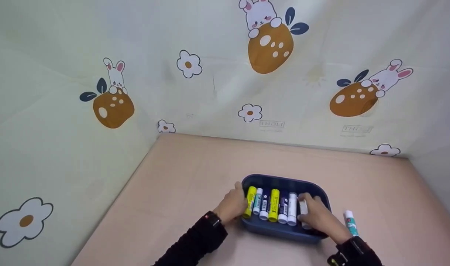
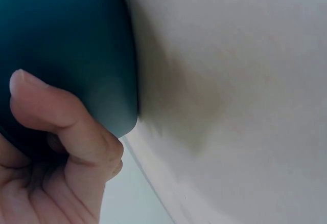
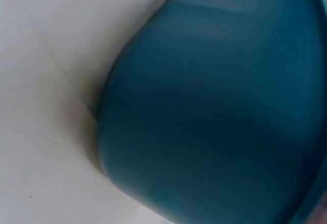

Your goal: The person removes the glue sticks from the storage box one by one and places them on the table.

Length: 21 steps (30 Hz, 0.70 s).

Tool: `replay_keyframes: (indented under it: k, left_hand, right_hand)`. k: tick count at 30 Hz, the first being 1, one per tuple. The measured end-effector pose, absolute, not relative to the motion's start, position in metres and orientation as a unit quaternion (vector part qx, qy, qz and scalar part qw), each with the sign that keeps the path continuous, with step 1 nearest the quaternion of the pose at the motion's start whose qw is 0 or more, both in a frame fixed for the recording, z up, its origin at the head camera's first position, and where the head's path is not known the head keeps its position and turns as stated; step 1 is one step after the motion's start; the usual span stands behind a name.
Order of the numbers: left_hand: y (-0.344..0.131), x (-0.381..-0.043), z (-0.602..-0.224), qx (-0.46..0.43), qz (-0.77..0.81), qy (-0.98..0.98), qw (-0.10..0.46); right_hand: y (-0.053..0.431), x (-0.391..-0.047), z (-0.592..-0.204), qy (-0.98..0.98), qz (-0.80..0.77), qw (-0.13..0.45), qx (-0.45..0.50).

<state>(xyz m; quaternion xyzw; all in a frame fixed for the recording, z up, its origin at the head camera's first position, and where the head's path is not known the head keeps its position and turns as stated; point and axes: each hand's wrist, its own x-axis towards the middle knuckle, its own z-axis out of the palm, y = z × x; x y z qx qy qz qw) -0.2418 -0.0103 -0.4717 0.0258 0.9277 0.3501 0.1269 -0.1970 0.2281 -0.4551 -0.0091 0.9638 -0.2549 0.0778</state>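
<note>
A dark blue plastic bin (image 1: pixel 278 232) stands on the table with a row of glue sticks lying in it. Among them are a yellow glue stick (image 1: pixel 274 205) and a white glue stick (image 1: pixel 292 208). My left hand (image 1: pixel 231 204) grips the bin's left rim; the left wrist view shows a bent digit against the bin's outer wall (image 2: pixel 76 40). Inside the right end of the bin, my right hand (image 1: pixel 319 215) pinches another white glue stick (image 1: pixel 303 207), partly hidden by the fingers. The right wrist view is mostly filled by the bin's side (image 3: pixel 204 101).
One glue stick with a teal label (image 1: pixel 350 222) lies on the table right of the bin, beside the right wrist. A pale printed cloth (image 1: pixel 217 92) with rabbits and flowers walls in the beige tabletop (image 1: pixel 188 170) at the back and sides.
</note>
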Motion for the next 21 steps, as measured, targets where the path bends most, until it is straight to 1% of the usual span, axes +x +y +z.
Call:
replay_keyframes:
  k: [4, 15, 21]
  left_hand:
    - [-0.011, -0.241, -0.471, 0.041, 0.344, 0.931, 0.115]
    - [-0.008, -0.244, -0.471, 0.016, 0.332, 0.934, 0.129]
    - [-0.007, -0.245, -0.472, 0.010, 0.331, 0.934, 0.134]
  right_hand:
    - [0.230, -0.195, -0.452, 0.963, -0.258, 0.069, -0.019]
    - [0.239, -0.187, -0.440, 0.957, -0.282, 0.055, -0.030]
    - [0.245, -0.182, -0.435, 0.953, -0.299, 0.033, -0.042]
